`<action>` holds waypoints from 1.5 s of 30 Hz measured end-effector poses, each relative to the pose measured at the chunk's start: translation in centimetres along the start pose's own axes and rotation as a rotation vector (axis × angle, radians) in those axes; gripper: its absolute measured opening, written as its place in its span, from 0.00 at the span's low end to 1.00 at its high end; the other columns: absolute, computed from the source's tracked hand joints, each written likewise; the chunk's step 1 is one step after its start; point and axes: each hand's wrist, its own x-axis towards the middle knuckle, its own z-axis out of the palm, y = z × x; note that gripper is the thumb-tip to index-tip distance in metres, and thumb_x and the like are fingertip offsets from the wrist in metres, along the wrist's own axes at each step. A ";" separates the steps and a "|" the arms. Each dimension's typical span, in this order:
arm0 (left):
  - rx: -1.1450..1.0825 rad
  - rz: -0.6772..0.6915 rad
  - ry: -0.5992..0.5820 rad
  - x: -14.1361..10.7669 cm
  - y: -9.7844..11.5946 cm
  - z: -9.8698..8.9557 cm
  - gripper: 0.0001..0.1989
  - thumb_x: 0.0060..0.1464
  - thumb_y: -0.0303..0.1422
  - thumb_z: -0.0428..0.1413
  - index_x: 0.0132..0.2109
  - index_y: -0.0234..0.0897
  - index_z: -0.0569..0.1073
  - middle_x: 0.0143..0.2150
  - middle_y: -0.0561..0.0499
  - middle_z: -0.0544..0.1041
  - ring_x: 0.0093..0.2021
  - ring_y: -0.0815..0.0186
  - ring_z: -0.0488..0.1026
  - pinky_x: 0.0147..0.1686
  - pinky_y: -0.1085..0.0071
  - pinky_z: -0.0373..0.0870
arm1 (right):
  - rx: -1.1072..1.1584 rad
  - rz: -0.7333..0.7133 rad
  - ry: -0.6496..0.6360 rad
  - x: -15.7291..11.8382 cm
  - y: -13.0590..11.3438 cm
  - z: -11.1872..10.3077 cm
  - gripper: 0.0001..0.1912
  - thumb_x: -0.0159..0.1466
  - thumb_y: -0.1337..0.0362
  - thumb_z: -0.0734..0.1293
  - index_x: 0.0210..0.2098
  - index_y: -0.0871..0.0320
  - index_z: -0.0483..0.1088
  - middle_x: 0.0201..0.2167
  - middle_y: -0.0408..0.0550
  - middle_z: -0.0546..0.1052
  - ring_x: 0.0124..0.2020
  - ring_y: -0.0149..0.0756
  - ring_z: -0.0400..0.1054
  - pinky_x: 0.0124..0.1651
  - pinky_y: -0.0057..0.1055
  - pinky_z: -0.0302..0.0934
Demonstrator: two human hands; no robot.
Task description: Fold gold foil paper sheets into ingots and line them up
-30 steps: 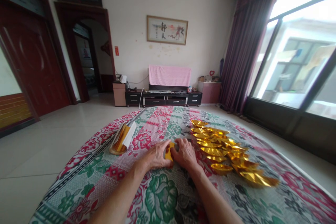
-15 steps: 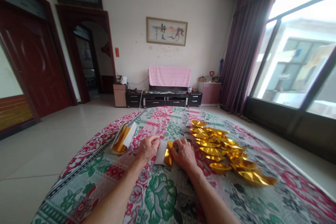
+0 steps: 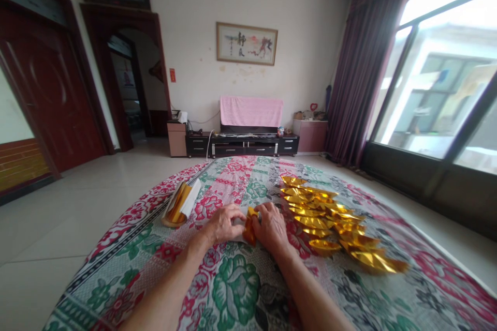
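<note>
A sheet of gold and white paper (image 3: 250,227), partly folded, lies on the flowered tablecloth (image 3: 236,284) between my hands. My right hand (image 3: 271,226) grips the sheet's right side, its fingers bent over the gold part. On the other side my left hand (image 3: 225,225) has its fingers curled at the white part, thumb toward the gold. The hands hide much of the sheet. Several folded gold paper boats (image 3: 314,223) stand in rows to the right. At the left lies a stack of gold and white sheets (image 3: 181,204).
The round table's far edge faces a black cabinet (image 3: 233,150) with a pink cloth (image 3: 251,111) above it. A purple curtain (image 3: 357,62) and a large window are at the right, and a red door (image 3: 50,83) is at the left.
My left hand has moved right and down onto the sheet, covering most of its white part. The gold part now looks narrower and raised. My right hand has stayed nearly in place.
</note>
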 end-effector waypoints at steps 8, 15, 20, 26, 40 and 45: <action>-0.099 -0.083 -0.245 -0.4 -0.7 -1.5 0.31 0.35 0.37 0.62 0.51 0.42 0.70 0.54 0.49 0.66 0.47 0.63 0.68 0.46 0.69 0.67 | 0.069 -0.101 -0.101 0.3 -0.3 -0.3 0.13 0.63 0.68 0.54 0.40 0.53 0.69 0.48 0.46 0.69 0.48 0.35 0.61 0.46 0.30 0.49; 0.039 0.017 -0.177 -0.2 -1.1 -0.6 0.30 0.33 0.33 0.62 0.49 0.41 0.72 0.51 0.49 0.68 0.49 0.60 0.68 0.51 0.68 0.64 | 0.094 -0.070 -0.094 0.6 -0.2 0.0 0.11 0.61 0.70 0.55 0.34 0.57 0.68 0.38 0.47 0.72 0.43 0.34 0.62 0.44 0.28 0.50; 0.070 0.007 -0.057 -0.1 -2.1 -0.3 0.25 0.36 0.23 0.54 0.46 0.40 0.74 0.54 0.48 0.66 0.51 0.62 0.67 0.52 0.70 0.64 | 0.018 0.018 -0.038 0.6 -0.1 0.3 0.09 0.60 0.68 0.57 0.33 0.59 0.69 0.38 0.51 0.71 0.41 0.37 0.63 0.42 0.29 0.50; 0.086 0.051 0.174 0.4 0.1 -1.6 0.16 0.39 0.20 0.49 0.33 0.38 0.77 0.36 0.50 0.74 0.40 0.66 0.70 0.44 0.72 0.67 | -0.058 0.065 0.009 0.7 -0.1 0.6 0.10 0.60 0.67 0.57 0.32 0.59 0.70 0.37 0.52 0.70 0.38 0.38 0.62 0.39 0.31 0.50; 0.155 -0.075 -0.199 -0.2 0.1 -1.2 0.11 0.45 0.31 0.51 0.32 0.42 0.80 0.31 0.53 0.74 0.31 0.69 0.69 0.31 0.76 0.63 | 0.056 -0.177 0.134 0.4 -0.3 0.0 0.06 0.56 0.69 0.63 0.32 0.55 0.70 0.39 0.48 0.71 0.43 0.40 0.59 0.45 0.36 0.49; 0.136 -0.079 -0.185 -0.3 0.1 -1.2 0.11 0.46 0.32 0.51 0.32 0.41 0.79 0.31 0.53 0.74 0.31 0.70 0.69 0.30 0.77 0.62 | 0.277 -0.352 -0.043 -0.3 -0.3 -0.1 0.10 0.53 0.75 0.60 0.25 0.57 0.70 0.29 0.45 0.71 0.34 0.32 0.62 0.40 0.30 0.53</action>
